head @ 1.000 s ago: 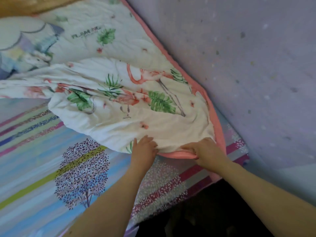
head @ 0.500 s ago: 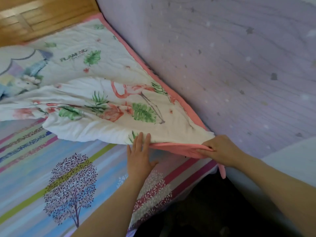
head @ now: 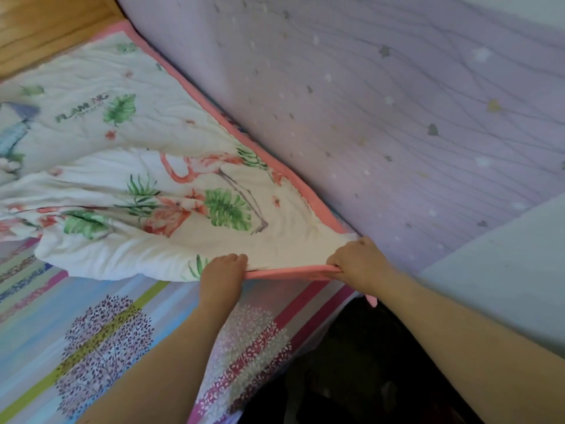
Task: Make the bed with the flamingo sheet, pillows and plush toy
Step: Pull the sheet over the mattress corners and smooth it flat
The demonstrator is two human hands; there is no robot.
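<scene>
both hands grip the flamingo sheet's pink edge.

The flamingo sheet runs off the left edge, the left grip and right grip hide their fingertips under its pink hem, and the gap beside the bed is too dark to make out.

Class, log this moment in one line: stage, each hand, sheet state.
spreading flamingo sheet | left hand grips edge | right hand grips corner | sheet bunched over striped cover
</scene>
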